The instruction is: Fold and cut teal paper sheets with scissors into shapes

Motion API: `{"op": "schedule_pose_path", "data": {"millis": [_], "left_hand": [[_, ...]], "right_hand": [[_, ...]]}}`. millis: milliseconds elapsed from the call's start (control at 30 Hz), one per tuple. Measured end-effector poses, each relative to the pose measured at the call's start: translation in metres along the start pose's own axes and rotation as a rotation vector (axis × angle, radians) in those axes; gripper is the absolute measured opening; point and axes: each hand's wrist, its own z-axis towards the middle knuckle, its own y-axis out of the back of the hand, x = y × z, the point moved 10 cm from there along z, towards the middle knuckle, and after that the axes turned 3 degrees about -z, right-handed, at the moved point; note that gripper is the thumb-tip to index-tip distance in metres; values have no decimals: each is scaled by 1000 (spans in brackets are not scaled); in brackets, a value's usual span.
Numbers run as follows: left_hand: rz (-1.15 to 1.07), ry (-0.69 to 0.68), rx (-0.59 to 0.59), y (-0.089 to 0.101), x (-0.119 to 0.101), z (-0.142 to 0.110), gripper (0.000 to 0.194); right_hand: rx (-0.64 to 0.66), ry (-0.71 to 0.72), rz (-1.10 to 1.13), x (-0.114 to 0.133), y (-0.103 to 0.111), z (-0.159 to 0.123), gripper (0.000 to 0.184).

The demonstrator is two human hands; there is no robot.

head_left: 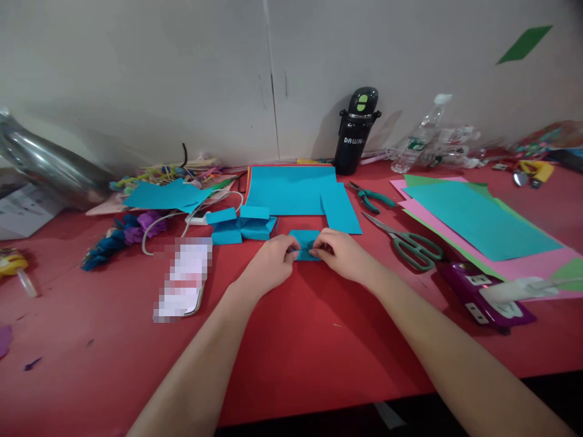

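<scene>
A small folded piece of blue paper [304,238] lies flat on the red table between my hands. My left hand [276,258] pinches its left side, fingertips closed on the paper. On its right side, my right hand [339,252] grips the paper between thumb and fingers. Just left of it sit folded blue paper shapes [240,226] with raised flaps. Behind my hands rest a large blue sheet [291,189] and a narrower blue strip [344,209]. The fingers partly cover the folds of the piece I hold.
Scissors [412,246] and pliers [371,195] lie to the right, near a purple power strip [485,297] and stacked coloured paper [487,221]. A phone [184,279] lies left. A black bottle [357,133] and a clear plastic bottle [419,136] stand along the wall.
</scene>
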Motion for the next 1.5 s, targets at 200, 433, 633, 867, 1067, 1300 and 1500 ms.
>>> {"op": "schedule_pose_path", "data": {"millis": [200,433,633,867,1067,1300,1500], "left_hand": [[13,16,-2,1,1,3,17],[21,33,-14,-1,5,4,15],[23,20,-32,0,4,3,14],[47,26,-52,0,3,5,16],[40,30,-56,1,2,6,16],[47,33,-67,1,4,5,16],[57,33,-67,2,6,6,15]], "right_hand": [[-2,-5,-41,0,-1,0,18],[22,59,-142,9,-4,-1,16],[88,100,-93,10,-3,-2,8],[107,37,39,-3,-5,-2,6],[89,30,39,-5,-6,-1,8],[82,34,7,-3,-6,-1,9],[90,29,-28,-2,-6,-1,10]]}}
